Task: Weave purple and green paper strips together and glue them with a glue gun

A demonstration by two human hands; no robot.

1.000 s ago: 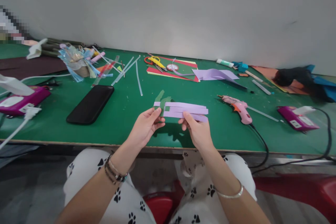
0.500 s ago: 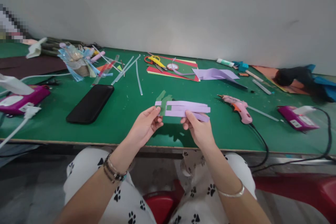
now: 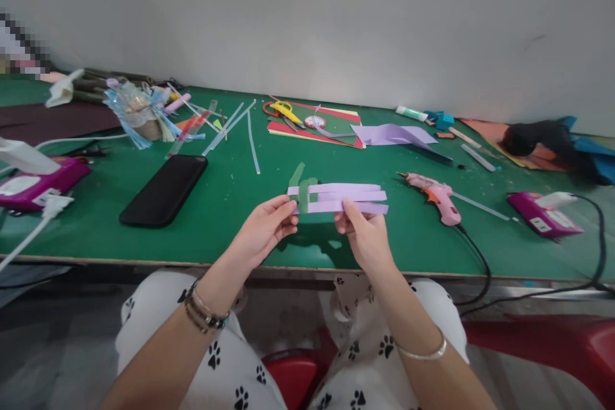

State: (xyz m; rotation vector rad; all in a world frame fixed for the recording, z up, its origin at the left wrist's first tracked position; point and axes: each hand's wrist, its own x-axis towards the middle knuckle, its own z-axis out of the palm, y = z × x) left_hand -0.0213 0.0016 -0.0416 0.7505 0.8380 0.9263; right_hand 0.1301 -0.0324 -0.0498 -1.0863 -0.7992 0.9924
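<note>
I hold a piece of lilac paper cut into long strips (image 3: 343, 197) above the front of the green table (image 3: 230, 205). A green paper strip (image 3: 302, 191) is woven upright through its left end. My left hand (image 3: 266, 234) pinches the left end by the green strip. My right hand (image 3: 365, 237) pinches the lower lilac strip near its middle, thumb on top. Both hands are closed on the paper.
A black phone (image 3: 164, 189) lies left of my hands. A pink glue gun (image 3: 435, 195) lies to the right with its cord over the table edge. Yellow scissors (image 3: 283, 112) on coloured paper sheets, lilac paper (image 3: 391, 135), glue sticks and purple boxes (image 3: 545, 221) lie further off.
The woven paper has risen slightly and shifted a little right. The lilac strips now lie flatter and more level. Both hands keep their pinch.
</note>
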